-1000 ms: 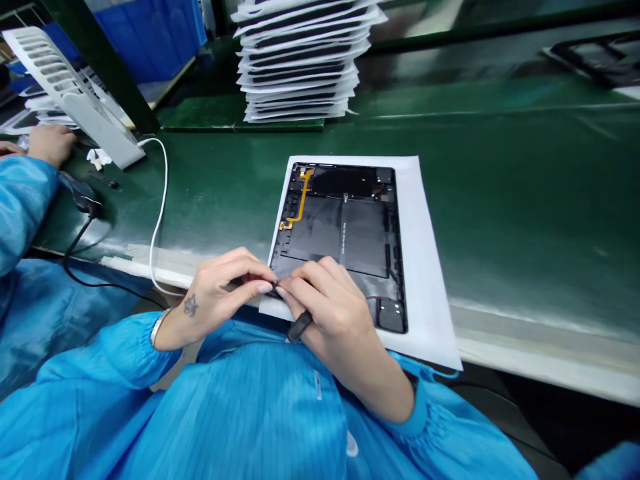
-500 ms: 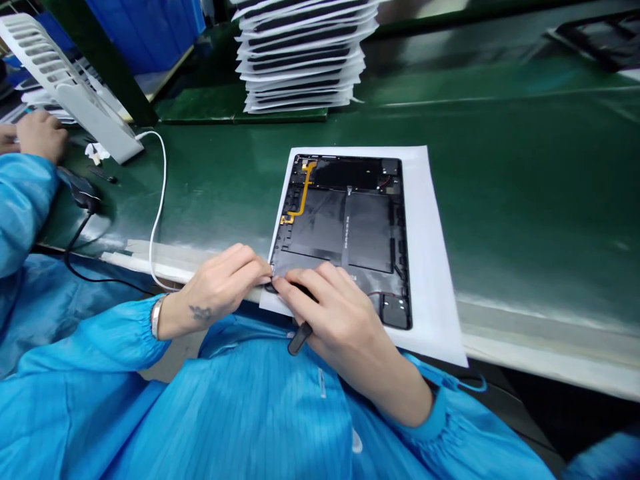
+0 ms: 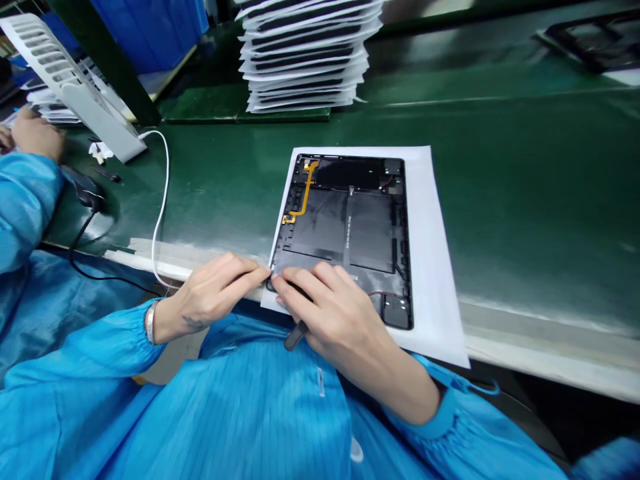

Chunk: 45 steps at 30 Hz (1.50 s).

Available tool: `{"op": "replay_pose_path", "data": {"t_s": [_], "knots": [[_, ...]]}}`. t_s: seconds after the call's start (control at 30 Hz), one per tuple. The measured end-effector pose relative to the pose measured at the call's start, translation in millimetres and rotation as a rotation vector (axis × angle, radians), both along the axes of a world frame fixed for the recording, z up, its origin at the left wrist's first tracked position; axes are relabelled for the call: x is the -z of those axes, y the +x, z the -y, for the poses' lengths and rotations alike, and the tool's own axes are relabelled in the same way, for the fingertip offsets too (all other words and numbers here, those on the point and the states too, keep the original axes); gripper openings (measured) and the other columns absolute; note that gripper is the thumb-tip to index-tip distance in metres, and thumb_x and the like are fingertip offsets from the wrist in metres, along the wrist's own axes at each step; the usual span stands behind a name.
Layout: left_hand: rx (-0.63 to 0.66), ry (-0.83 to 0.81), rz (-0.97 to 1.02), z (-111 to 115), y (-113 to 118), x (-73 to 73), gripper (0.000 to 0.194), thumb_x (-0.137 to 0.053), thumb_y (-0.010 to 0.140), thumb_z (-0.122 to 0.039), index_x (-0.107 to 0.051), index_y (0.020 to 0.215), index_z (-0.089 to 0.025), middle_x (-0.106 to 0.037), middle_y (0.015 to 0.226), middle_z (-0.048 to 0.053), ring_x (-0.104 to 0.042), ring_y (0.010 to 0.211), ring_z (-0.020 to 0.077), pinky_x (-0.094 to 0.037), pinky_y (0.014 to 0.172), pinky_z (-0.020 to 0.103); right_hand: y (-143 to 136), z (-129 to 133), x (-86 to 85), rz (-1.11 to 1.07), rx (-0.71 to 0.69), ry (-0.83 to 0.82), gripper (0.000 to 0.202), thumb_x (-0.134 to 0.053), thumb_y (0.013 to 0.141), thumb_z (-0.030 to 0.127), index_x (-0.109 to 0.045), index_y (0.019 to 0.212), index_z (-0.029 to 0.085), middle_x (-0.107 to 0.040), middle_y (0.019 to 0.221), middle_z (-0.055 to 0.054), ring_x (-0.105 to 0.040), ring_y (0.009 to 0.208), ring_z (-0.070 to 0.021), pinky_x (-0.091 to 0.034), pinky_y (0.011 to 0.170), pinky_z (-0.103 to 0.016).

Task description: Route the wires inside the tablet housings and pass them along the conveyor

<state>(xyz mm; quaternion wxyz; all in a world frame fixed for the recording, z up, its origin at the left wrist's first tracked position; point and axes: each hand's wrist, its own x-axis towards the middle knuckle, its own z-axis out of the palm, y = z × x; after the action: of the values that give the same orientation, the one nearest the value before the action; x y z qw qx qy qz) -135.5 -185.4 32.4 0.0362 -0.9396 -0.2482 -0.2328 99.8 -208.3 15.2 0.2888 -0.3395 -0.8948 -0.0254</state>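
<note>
Left hand (image 3: 210, 297) fingers pinched at near-left corner of opened tablet (image 3: 350, 233). Right hand (image 3: 330, 313) grips dark tool (image 3: 295, 335), fingers closed. Risk: tool slip may gouge battery; paper sheet (image 3: 430, 267) overhanging desk (image 3: 525, 200) edge may slide.

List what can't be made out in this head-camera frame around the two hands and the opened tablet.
- Near-left corner of the opened tablet: covered by the left hand and right hand; what the fingertips pinch is hidden.
- Dark tool: only its rear end shows under the right palm.
- Stack of sheets: top cut off by the frame edge.
- Tray at far right: blurred and cut off.
</note>
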Motion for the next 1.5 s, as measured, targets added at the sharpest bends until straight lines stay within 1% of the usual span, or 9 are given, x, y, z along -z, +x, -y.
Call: {"op": "replay_pose_path", "data": {"t_s": [0.2,0.37,0.5,0.57,0.67,0.77,1.0,1.27,1.5], "knots": [[0.074,0.113,-0.133,0,3,-11.1,0.027,-0.046,0.103,-0.012,-0.054,0.128,-0.005,-0.073,0.103,0.016,-0.069,0.09,0.0229,-0.06,0.074,0.034,2,1,-2.0,-0.091,-0.016,-0.064,0.028,-0.048,0.105,0.029,-0.067,0.112,0.01,-0.071,0.103,-0.011,-0.052,0.084,-0.0224,-0.042,0.071,-0.036],[0.066,0.258,-0.3,5,9,-20.0,0.022,-0.045,0.101,-0.009,-0.059,0.119,-0.007,-0.072,0.093,0.011,-0.067,0.082,0.0212,-0.059,0.072,0.034,16,1,-20.0,-0.141,0.136,-0.105,0.069,-0.037,0.101,0.064,-0.055,0.135,0.007,-0.066,0.105,-0.015,-0.057,0.089,-0.026,-0.047,0.075,-0.038],[0.07,0.085,-0.195,-4,6,-13.2,0.022,-0.043,0.103,-0.013,-0.06,0.118,-0.009,-0.071,0.096,0.011,-0.064,0.08,0.0199,-0.056,0.069,0.032,22,3,-31.9,0.027,0.202,0.015,0.045,-0.043,0.106,0.041,-0.061,0.134,0.011,-0.061,0.079,-0.005,-0.053,0.067,-0.0189,-0.037,0.059,-0.033],[0.033,-0.078,-0.08,-13,3,-4.5,0.027,-0.048,0.105,-0.025,-0.058,0.126,-0.013,-0.07,0.114,0.014,-0.066,0.097,0.0231,-0.058,0.08,0.035,21,6,-34.0,0.053,0.199,0.015,0.038,-0.045,0.106,0.029,-0.06,0.138,0.014,-0.06,0.077,-0.002,-0.051,0.062,-0.0158,-0.036,0.056,-0.031],[0.044,-0.294,0.02,-25,2,11.6,0.049,-0.054,0.103,-0.038,-0.046,0.146,-0.017,-0.053,0.149,0.018,-0.049,0.138,0.0303,-0.05,0.108,0.049,16,9,-32.1,0.045,0.142,-0.082,0.043,-0.041,0.103,0.011,-0.058,0.142,0.017,-0.065,0.091,-0.004,-0.06,0.072,-0.0137,-0.045,0.06,-0.025],[0.098,-0.439,0.091,-32,4,26.0,0.057,-0.059,0.1,-0.038,-0.041,0.152,-0.023,-0.046,0.157,0.014,-0.038,0.149,0.0279,-0.042,0.117,0.053,10,9,-24.5,-0.008,0.103,-0.127,0.044,-0.041,0.099,0.004,-0.063,0.136,0.016,-0.069,0.105,-0.009,-0.068,0.092,-0.0154,-0.055,0.072,-0.024],[0.097,-0.476,0.17,-28,9,31.7,0.056,-0.06,0.1,-0.039,-0.043,0.151,-0.023,-0.049,0.155,0.013,-0.04,0.148,0.0278,-0.043,0.116,0.053,6,8,-8.4,-0.015,0.128,-0.083,0.041,-0.049,0.096,0.003,-0.065,0.132,0.017,-0.073,0.106,-0.01,-0.071,0.091,-0.0177,-0.058,0.075,-0.027],[0.077,-0.467,0.152,-22,12,21.4,0.05,-0.051,0.104,-0.04,-0.048,0.147,-0.014,-0.049,0.156,0.01,-0.038,0.149,0.0236,-0.037,0.122,0.043,9,9,-13.1,0.119,0.137,-0.053,0.033,-0.052,0.097,0.003,-0.064,0.126,0.014,-0.074,0.104,-0.009,-0.069,0.086,-0.0163,-0.053,0.071,-0.027],[0.077,-0.474,0.169,-23,12,24.1,0.049,-0.053,0.104,-0.04,-0.049,0.146,-0.016,-0.05,0.154,0.011,-0.039,0.149,0.0257,-0.039,0.121,0.047,6,8,-22.3,0.302,0.111,0.071,0.03,-0.047,0.1,0.005,-0.064,0.124,0.011,-0.076,0.101,-0.007,-0.059,0.071,-0.0142,-0.042,0.06,-0.03]]}}
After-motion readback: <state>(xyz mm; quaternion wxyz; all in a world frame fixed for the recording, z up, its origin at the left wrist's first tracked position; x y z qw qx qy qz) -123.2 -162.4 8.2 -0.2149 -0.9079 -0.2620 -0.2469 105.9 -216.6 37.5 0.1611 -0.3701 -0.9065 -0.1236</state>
